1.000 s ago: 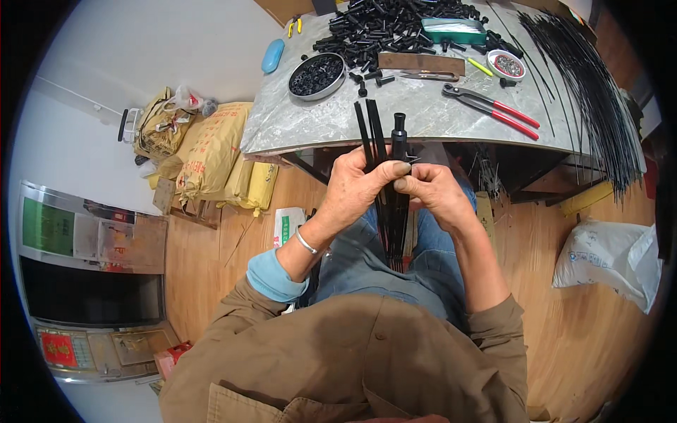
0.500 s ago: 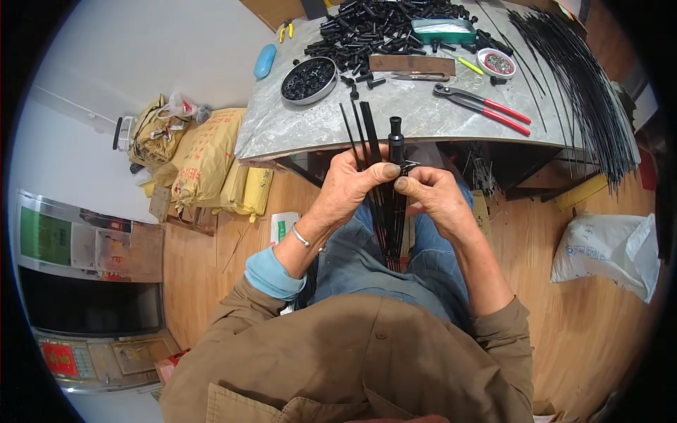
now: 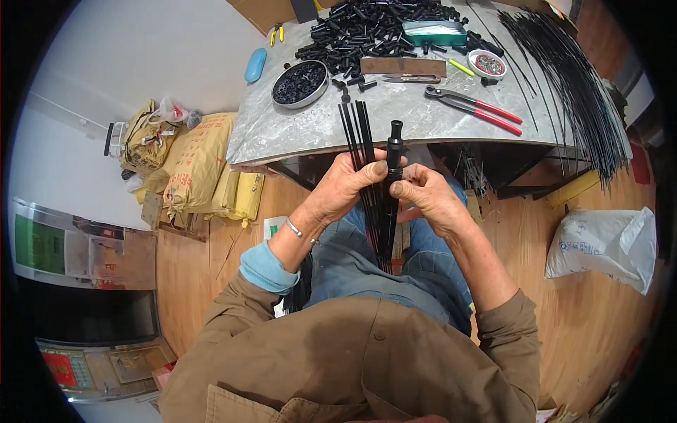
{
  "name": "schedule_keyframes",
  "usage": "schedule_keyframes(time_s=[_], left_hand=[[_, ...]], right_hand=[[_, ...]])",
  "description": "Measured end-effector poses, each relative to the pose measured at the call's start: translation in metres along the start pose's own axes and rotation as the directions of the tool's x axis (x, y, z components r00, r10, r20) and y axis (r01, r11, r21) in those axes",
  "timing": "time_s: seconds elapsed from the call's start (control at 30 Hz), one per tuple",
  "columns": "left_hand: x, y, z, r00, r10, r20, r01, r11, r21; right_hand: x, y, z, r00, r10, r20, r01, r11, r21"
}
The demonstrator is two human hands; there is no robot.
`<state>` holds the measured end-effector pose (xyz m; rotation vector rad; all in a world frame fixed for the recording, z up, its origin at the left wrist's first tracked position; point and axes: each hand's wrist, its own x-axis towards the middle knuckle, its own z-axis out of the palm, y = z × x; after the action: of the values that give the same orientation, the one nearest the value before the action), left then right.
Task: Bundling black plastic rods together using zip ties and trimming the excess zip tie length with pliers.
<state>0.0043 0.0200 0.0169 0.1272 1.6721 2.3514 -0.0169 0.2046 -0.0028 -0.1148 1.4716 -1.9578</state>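
Observation:
In front of my lap, my left hand [image 3: 347, 182] is closed around a bundle of thin black rods [image 3: 360, 130], whose upper ends fan out above my fingers. The rods' lower parts run down and draw together between my thighs. A black plastic tube fitting [image 3: 395, 141] with a flared top stands upright between my hands, just right of the rods. My left thumb presses on its side. Closed from the right, my right hand [image 3: 429, 196] pinches around the fitting's lower end, where the rods meet it. My fingers hide part of that join.
On the grey table [image 3: 310, 132] lie red-handled pincers [image 3: 479, 109], scissors [image 3: 411, 78], a bowl of small black parts [image 3: 300, 84], a heap of black fittings [image 3: 352, 35], a small dish [image 3: 487, 64] and long black rods [image 3: 571, 84]. Yellow sacks [image 3: 201, 158] and a white sack [image 3: 599, 243] stand on the floor.
The thin light-coloured bits that showed at my right fingertips no longer show. My right thumb sits closer against the fitting. The table has shifted slightly up and left in view.

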Motion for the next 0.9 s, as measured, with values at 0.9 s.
schedule_keyframes(time_s=[0.9], left_hand=[[-0.001,-0.009,0.042,0.992,0.107,-0.061,-0.099,0.986,0.133]], right_hand=[[0.008,-0.006,-0.003,0.999,-0.036,0.023,0.034,0.994,0.103]])
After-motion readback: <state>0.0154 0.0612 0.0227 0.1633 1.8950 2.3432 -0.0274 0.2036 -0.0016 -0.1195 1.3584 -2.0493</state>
